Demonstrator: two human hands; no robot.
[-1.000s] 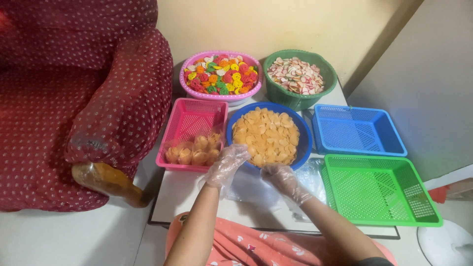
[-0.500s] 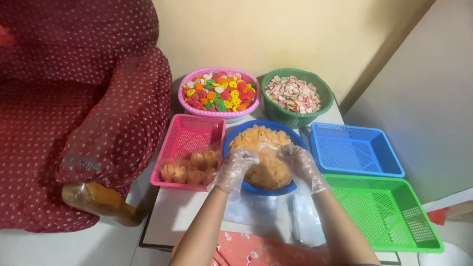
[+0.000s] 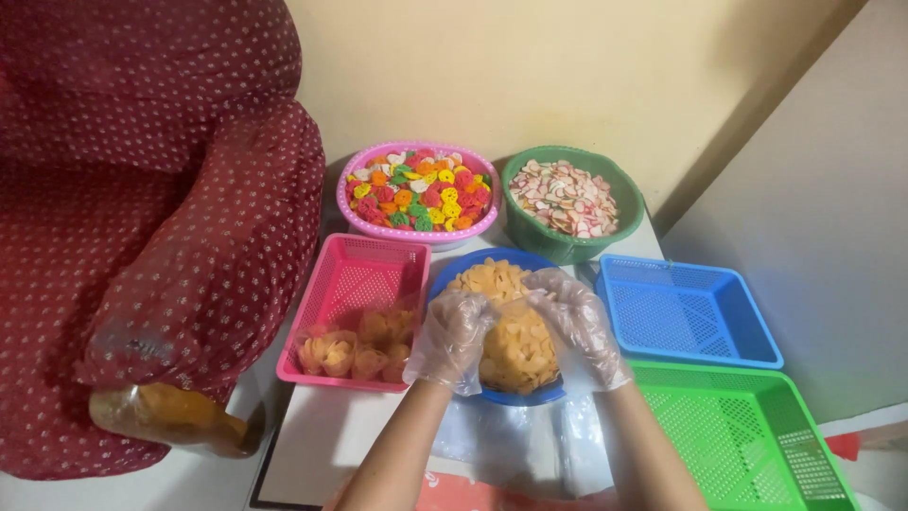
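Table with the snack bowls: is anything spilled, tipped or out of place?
Nothing stands out. The blue bowl, pink bowl and green bowl sit upright, snacks inside. Small filled bags lie inside the pink basket. Both gloved hands, left hand and right hand, are in the blue bowl.

I saw no labels, signs or screens. The only packages were small clear plastic bags of yellow chips [image 3: 355, 345], tied shut and bunched together at the near end of the pink basket [image 3: 364, 274]. A pile of flat, clear empty bags [image 3: 506, 445] lay beneath my wrists.
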